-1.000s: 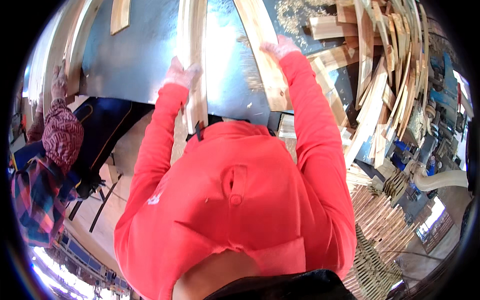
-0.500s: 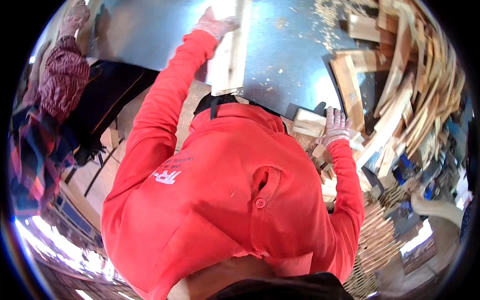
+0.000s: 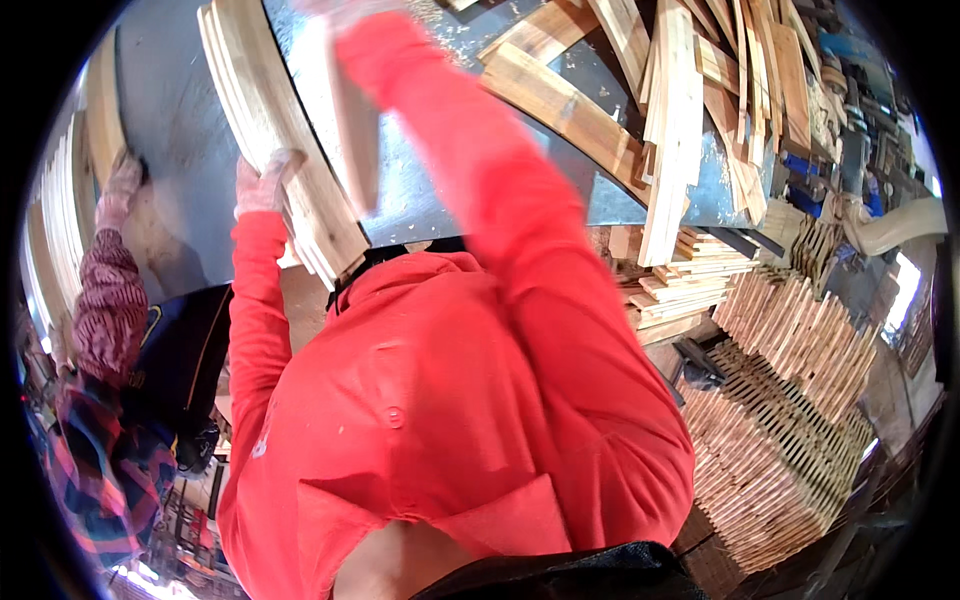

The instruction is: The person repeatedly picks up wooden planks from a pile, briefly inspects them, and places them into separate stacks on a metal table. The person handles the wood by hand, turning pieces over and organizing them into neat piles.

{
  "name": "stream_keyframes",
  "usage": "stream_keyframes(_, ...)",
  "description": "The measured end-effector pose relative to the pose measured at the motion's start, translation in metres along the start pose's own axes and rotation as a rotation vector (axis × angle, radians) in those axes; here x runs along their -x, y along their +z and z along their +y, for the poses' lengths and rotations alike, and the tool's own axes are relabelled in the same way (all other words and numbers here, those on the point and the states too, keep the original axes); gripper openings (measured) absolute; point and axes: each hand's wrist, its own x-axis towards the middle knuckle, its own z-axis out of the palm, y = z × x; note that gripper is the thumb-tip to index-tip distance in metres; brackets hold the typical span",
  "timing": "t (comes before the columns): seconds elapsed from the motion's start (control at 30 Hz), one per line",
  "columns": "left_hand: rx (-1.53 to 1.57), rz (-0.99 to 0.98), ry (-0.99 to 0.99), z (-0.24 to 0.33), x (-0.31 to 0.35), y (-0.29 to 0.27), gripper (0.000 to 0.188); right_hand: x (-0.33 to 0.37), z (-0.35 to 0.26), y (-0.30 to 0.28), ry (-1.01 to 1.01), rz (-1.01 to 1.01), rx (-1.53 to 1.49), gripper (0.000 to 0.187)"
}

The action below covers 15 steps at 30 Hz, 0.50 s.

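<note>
Starting at the far left of the frame, a co-worker's gloved hand [image 3: 125,175] is resting on a pale stack of wood strips [image 3: 100,110] up in the upper left, their patterned maroon sleeve [image 3: 105,300] running down the left edge, so that's somebody else's pile and not yours. Moving in, your left hand [image 3: 262,182], in a light glove, is pressing against the side of the bundle of thin wooden slats [image 3: 290,150] that's lying diagonally on the grey metal table [image 3: 190,130] from the top of the frame down toward your chest. Your fingers are curling around the bundle's edge and grasping it, which looks like the way to keep all those loose slats squared up as one block instead of fanning out. Your right arm in the red sleeve [image 3: 500,200] is reaching up through the middle of the frame, but your right hand [image 3: 335,8] is blurring out right at the top edge, so I can't tell if it's clenched or loose. Over on the upper right, loose planks [image 3: 680,110] are lying criss-crossed on the table's edge, and in the lower right neat stacked rows of slats [image 3: 790,420] are sitting on the floor.
</note>
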Motion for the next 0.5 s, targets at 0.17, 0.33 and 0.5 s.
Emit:
stream_keyframes(0.17, -0.207, 0.064, 0.092, 0.01, -0.002, 0.028, 0.087, 0.026, 0.018, 0.077, 0.202, -0.188, 0.171, 0.055)
stream_keyframes(0.33, -0.301, 0.211, -0.058, 0.025, 0.012, 0.031, 0.102, 0.156, 0.091, -0.147, -0.016, 0.087, 1.192, 0.103)
stream_keyframes(0.5, -0.28, 0.182, 0.048, 0.024, 0.005, 0.035, 0.095, 0.171, 0.117, -0.23, 0.411, -0.269, 1.306, 0.113)
